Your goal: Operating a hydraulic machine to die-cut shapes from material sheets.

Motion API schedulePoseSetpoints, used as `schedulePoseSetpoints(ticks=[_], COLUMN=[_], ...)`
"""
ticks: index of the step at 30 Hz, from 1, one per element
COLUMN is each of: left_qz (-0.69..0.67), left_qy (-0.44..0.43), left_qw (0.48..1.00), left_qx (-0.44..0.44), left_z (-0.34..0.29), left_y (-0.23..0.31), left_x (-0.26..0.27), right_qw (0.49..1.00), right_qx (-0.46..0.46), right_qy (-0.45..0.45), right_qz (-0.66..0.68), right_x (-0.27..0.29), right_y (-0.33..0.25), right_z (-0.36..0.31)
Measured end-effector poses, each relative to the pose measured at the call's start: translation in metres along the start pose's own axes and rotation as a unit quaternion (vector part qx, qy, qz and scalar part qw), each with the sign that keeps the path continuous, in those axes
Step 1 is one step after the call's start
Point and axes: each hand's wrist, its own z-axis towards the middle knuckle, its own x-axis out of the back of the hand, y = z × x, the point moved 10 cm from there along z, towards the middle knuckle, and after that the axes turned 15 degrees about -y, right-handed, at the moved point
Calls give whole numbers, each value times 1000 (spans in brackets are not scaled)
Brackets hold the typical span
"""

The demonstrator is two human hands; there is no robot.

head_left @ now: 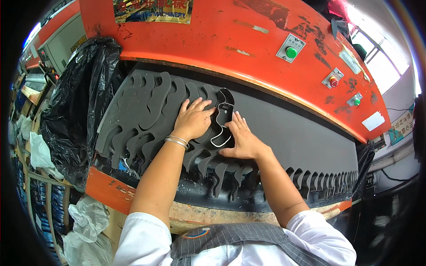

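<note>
Hands [217,128] flank cutting die [222,119]; foam sheet [284,133] beneath.

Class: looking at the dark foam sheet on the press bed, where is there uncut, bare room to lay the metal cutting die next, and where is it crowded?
Bare foam sheet lies right of the right hand, bordered by the orange press head above and the notched front edge below. Left of the cutting die, under the left hand, wavy cut-outs crowd the sheet.

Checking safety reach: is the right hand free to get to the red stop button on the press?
Probably yes. The right hand lies flat beside the metal cutting die, gripping nothing, and nothing blocks the way up to the red button.
</note>
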Motion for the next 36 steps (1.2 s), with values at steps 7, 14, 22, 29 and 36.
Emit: schedulePoseSetpoints(ticks=[7,14,22,29,36], left_qz=[-17,-22,-152,-231,-31], left_qy=[-25,-45,25,113,408], left_qw=[1000,999,987,961,872], left_qx=[-1,6,49,-97,-269], left_z=[1,10,25,67,71], left_y=[-3,12,24,174,345], left_x=[-6,1,39,86,181], right_qw=[995,991,994,825,582], right_qx=[-74,-70,0,-12,-204], right_qy=[64,108,93,550,774], right_qz=[-10,-24,59,128,-141], right_x=[-10,3,39,188,331], right_y=[-6,-1,17,211,351], right_z=[3,-10,-61,-279,-458])
